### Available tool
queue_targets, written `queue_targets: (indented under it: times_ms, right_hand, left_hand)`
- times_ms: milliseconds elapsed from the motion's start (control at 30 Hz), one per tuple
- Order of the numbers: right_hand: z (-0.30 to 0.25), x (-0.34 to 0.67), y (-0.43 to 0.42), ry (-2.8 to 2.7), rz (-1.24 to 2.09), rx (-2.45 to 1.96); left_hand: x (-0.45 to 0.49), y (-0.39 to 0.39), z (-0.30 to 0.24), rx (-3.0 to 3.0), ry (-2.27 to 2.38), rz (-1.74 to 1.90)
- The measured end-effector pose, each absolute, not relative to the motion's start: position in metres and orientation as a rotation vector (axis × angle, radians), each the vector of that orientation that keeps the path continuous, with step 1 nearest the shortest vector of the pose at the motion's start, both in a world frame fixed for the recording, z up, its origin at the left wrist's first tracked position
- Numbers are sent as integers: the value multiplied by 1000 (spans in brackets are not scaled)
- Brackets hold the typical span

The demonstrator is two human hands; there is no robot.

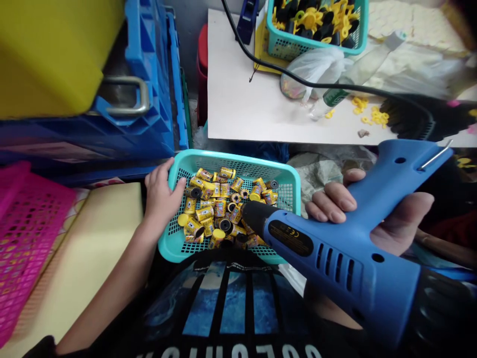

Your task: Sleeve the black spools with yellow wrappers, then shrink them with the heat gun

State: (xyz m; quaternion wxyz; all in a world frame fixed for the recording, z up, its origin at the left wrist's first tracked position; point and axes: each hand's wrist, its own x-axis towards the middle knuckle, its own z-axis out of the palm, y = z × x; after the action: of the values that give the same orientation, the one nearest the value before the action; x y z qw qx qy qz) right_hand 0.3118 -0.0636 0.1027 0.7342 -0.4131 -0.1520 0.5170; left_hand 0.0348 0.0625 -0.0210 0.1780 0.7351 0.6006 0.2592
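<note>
A turquoise plastic basket (294, 181) rests against my body, holding many small yellow-and-black printed cylinders (219, 206). My left hand (164, 191) grips its left rim, fingers over the outside and thumb toward the inside. In my right hand (335, 204) is a blue heat gun (335, 248), held by its handle with the fingers wrapped round it. The black nozzle (257, 216) of the gun points left, over the right part of the cylinders. The gun's rear end runs out toward the lower right.
On the white table (238, 109) ahead stand another turquoise basket (316, 47) of black and yellow parts, a tied plastic bag (315, 72) and a bottle (354, 74). A black cable (268, 67) crosses above. Blue crates (149, 99) and a pink basket (33, 238) are left.
</note>
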Motion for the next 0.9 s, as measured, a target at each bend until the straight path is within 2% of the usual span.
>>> queue_targets:
  times_ms: [400, 900]
  right_hand:
    - [101, 289, -38, -340, 1139, -787]
    - [109, 273, -26, -422, 1085, -854]
  left_hand:
    - [31, 62, -27, 2099, 1654, 804]
    - [30, 62, -29, 2066, 1638, 839]
